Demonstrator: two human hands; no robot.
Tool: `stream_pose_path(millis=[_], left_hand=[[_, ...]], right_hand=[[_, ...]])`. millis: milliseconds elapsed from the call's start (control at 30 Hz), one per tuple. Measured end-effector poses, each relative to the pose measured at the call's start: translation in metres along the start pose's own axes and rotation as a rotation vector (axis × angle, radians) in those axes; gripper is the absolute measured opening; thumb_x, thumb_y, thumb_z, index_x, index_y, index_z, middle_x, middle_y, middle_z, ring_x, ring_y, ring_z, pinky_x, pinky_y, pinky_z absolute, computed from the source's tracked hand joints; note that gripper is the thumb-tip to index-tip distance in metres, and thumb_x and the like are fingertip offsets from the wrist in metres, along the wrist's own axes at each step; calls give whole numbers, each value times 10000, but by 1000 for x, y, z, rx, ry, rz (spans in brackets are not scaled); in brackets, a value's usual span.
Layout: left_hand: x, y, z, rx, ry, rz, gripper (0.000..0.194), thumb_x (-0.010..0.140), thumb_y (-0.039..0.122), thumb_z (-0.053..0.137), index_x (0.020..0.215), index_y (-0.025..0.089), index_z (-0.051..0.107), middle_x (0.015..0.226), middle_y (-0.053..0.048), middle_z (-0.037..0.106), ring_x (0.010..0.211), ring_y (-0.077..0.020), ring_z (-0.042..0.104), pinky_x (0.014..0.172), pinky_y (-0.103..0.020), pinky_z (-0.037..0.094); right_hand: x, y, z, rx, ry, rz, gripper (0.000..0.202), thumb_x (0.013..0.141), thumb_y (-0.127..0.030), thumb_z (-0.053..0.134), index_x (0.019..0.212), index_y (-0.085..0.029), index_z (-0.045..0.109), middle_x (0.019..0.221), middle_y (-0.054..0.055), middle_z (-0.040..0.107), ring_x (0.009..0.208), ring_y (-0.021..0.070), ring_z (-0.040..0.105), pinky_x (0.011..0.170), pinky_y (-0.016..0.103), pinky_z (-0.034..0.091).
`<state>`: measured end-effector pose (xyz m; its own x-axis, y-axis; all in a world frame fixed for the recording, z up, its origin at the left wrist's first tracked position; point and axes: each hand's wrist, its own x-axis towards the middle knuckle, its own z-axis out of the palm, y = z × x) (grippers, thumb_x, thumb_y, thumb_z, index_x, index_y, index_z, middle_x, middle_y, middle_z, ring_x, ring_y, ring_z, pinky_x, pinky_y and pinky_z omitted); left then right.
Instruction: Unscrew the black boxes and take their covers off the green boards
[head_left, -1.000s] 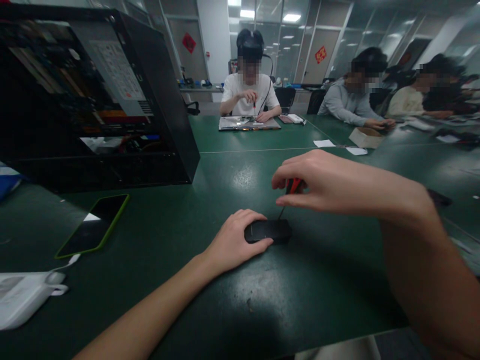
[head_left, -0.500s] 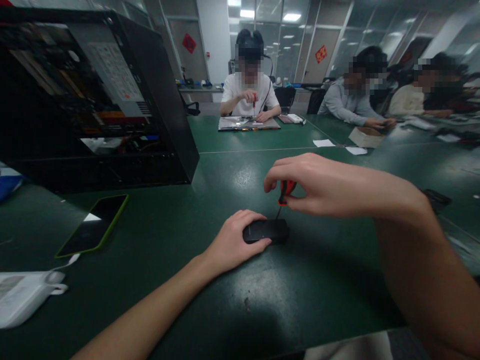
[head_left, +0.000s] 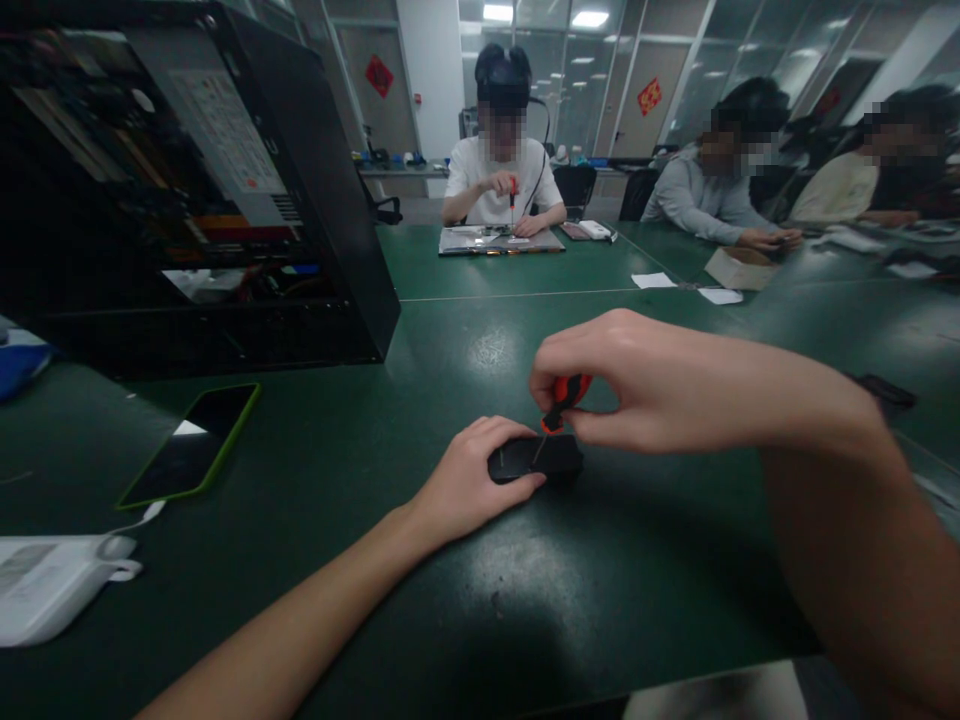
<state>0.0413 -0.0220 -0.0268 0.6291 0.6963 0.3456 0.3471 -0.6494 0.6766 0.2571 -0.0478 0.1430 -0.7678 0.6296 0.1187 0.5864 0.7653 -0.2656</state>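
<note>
A small black oblong device (head_left: 556,456) lies flat on the green table. My left hand (head_left: 474,480) grips its left end, fingers along the far side and thumb along the near side. Above the device's right part, my right hand (head_left: 600,385) is closed around the red and black handle of a screwdriver (head_left: 566,398). The screwdriver leans, its thin shaft pointing down and to the left, with the tip at the top of the device. Whether the tip sits in a screw is too small to tell.
An open black computer case (head_left: 322,200) stands at the left. Nearer are a phone with a green edge (head_left: 191,445) and a white device with a cable (head_left: 52,590). Across the table (head_left: 465,330), a person (head_left: 502,180) works over a flat panel; other people sit at the right.
The screwdriver in my right hand has tilted more, and its tip has moved left and nearer over the device. My left hand keeps its grip. The view has shifted slightly.
</note>
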Motion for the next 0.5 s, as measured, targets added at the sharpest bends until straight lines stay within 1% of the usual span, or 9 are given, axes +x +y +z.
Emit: stream_pose_path(millis=[333, 500], left_hand=[[0, -1, -1, 20, 3, 26, 347, 862, 312, 813, 1160, 223, 659, 1146, -29, 723, 1073, -237, 645, 957, -383, 482], [0, 1, -1, 43, 6, 25, 342, 857, 296, 817, 1151, 219, 661, 1123, -29, 722, 1055, -237, 649, 947, -382, 483]], right_hand=[[0, 0, 0, 15, -11, -16, 108, 843, -125, 640, 928, -181, 676, 878, 8, 694, 778, 143, 597, 714, 263, 408], [1, 2, 0, 13, -8, -23, 105, 853, -134, 636, 938, -183, 675, 887, 2, 695, 781, 138, 598, 719, 261, 407]])
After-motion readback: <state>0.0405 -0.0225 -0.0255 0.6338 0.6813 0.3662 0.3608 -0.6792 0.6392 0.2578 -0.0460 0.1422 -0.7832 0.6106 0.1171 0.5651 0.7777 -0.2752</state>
